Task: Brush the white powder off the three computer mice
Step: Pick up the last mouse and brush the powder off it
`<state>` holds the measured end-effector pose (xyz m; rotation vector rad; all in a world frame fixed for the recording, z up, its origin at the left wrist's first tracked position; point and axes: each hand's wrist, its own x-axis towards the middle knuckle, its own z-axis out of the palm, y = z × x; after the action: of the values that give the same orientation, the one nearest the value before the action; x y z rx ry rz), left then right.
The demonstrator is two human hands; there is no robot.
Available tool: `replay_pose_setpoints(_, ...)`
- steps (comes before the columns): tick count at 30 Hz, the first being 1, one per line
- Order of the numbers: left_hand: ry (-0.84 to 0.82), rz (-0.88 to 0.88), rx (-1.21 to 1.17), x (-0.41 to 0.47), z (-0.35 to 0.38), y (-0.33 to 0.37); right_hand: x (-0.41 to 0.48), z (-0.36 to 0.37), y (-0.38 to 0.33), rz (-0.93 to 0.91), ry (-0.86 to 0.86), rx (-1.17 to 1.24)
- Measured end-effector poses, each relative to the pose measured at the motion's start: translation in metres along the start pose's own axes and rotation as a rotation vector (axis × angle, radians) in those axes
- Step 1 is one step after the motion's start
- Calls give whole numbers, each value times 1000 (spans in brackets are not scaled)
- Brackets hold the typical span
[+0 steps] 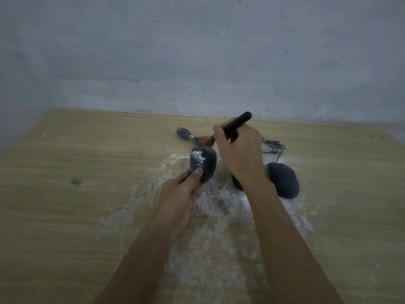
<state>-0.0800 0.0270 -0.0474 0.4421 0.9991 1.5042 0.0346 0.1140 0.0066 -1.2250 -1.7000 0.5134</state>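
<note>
Three mice counted: the held mouse, tilted up in your left hand at mid-surface; the right mouse, lying flat on the surface; the hidden mouse, mostly under your right wrist. One brush, pinched in the fingers of your right hand, bristles just above the held mouse. Left fingers curl round its near end. Judged light, rigid, slick under powder; grip the flanks, clear of the white patch.

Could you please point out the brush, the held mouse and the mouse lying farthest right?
brush (237,122), head view, on its black handle.
held mouse (206,165), head view, on its dark back.
right mouse (283,179), head view, on its back.
</note>
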Motion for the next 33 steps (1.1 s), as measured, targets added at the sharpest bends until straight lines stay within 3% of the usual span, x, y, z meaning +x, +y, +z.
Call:
replay_pose_setpoints(7, 16, -20, -1, -1, 2, -2, -6, 6, -4, -57, -212, -28)
replay_pose_setpoints(12, 25, -15, -14, 2, -1, -2, 0, -2, 0, 8, -27, 16)
replay_pose_setpoints(17, 26, -1, 22, 2, 0, -5, -8, 2, -8, -77, -301, -13)
replay_pose_setpoints(23, 59, 6, 4, 6, -3, -3, -2, -1, -5, -46, -35, 0)
replay_pose_setpoints(27, 53, 15, 20, 3, -2, -4, -6, -2, -6, -55, -312, 17)
replay_pose_setpoints(33, 62, 2, -29, 3, -2, -2, 0, -8, -1, -32, -83, -6)
